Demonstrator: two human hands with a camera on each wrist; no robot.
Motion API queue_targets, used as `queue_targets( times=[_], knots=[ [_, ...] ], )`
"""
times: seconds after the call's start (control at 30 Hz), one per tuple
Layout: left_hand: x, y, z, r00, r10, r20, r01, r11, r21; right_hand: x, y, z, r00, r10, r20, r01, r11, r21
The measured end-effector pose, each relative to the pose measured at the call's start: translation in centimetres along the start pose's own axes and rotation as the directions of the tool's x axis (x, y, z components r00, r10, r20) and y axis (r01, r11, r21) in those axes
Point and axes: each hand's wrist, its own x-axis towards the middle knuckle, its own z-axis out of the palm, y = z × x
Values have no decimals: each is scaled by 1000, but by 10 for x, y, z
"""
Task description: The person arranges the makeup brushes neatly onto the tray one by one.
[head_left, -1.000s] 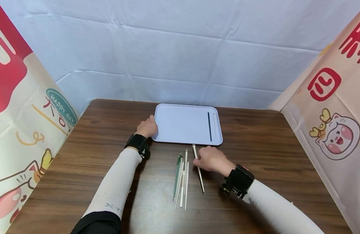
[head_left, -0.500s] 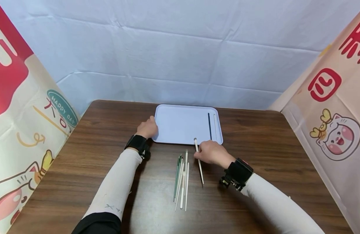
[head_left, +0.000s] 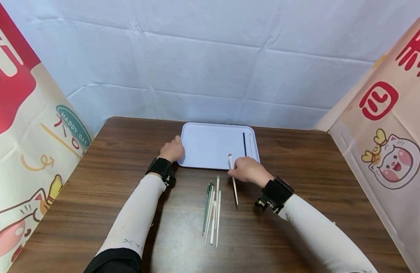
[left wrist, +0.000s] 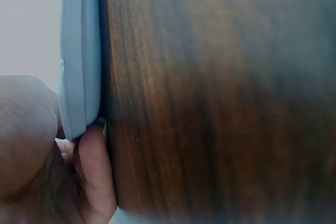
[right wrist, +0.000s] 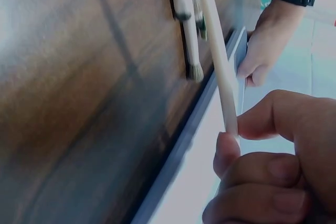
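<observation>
White brush [head_left: 233, 178] in pinching right hand [head_left: 248, 170]

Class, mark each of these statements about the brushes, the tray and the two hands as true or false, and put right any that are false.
1. The right hand pinches a white brush. True.
2. The tray has nothing in it. False: a dark brush and a pale brush lie near its right side.
3. The left hand grips the tray's left edge. True.
4. The loose brushes lie on the tray. False: they lie on the wooden table, in front of the tray.
</observation>
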Motion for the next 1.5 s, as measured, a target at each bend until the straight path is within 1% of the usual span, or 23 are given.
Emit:
queue_targets(
  times=[0.2,0.47,0.77,1.0,1.13,1.3,1.5],
  knots=[
    [0,1,0,1000,-14,7,14,1000,-8,10,4,-8,1000,-4,-18,4,1000,-11],
    [-1,0,0,1000,-14,-2,14,1000,-9,24,10,-15,999,8,-33,-8,1000,-5],
    [-1,1,0,1000,-17,-6,17,1000,-22,36,15,-21,1000,28,-3,-28,1000,5],
    [0,-1,1,1000,-18,-1,18,1000,-13,44,18,-27,998,57,19,-58,998,39],
    [2,-1,2,1000,-18,1,18,1000,-5,50,22,-29,998,61,29,-62,997,42],
    [2,-2,3,1000,-20,1,20,1000,-12,59,28,-30,996,73,42,-74,997,28],
    [1,-2,2,1000,-16,-1,16,1000,-15,69,35,-33,996,86,34,-86,996,2]
  ],
)
